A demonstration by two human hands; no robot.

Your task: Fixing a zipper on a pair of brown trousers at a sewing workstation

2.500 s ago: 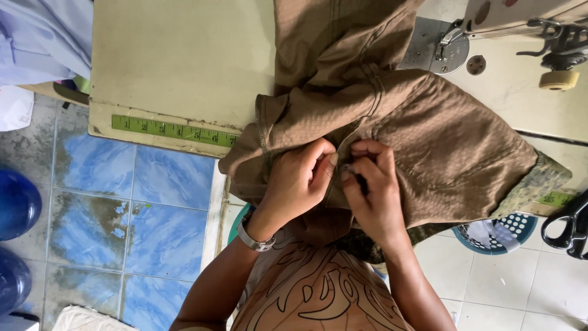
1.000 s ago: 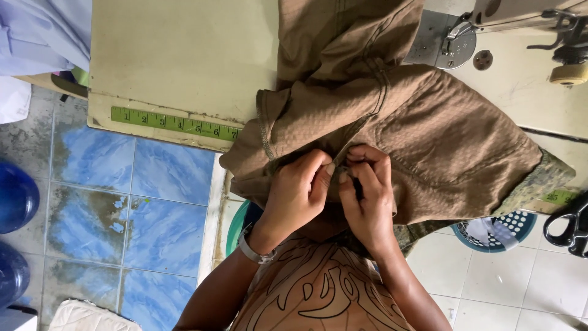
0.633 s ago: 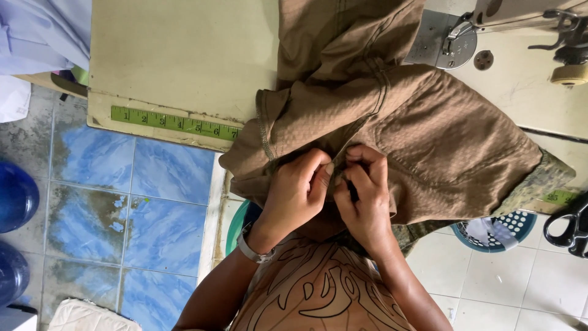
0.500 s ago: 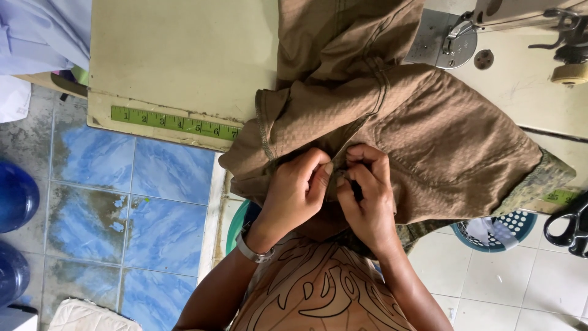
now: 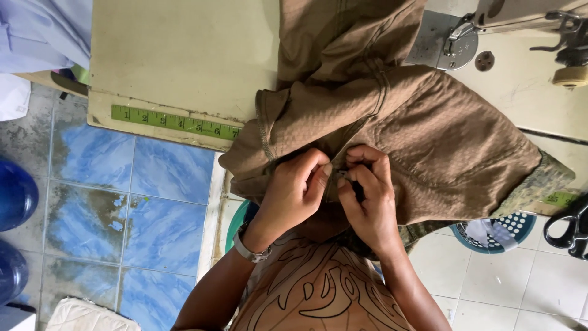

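Observation:
A brown garment (image 5: 441, 135) lies bunched over the near edge of a cream sewing table (image 5: 184, 55) and hangs toward my lap. My left hand (image 5: 291, 193) pinches a fold of the garment at its lower seam, with a watch on its wrist. My right hand (image 5: 367, 196) grips the same fold right beside it, fingers curled, with a small dark thing between them that I cannot make out. The two hands touch at the fingertips.
A green measuring tape (image 5: 174, 122) is fixed along the table's front edge. A sewing machine's metal plate (image 5: 450, 46) sits at the top right. Black scissors (image 5: 566, 227) lie at the right edge, above a teal basket (image 5: 496, 230). Blue floor tiles (image 5: 122, 202) and blue containers (image 5: 12, 196) are on the left.
My hands have stayed on the same fold with only small finger shifts. The garment has barely moved.

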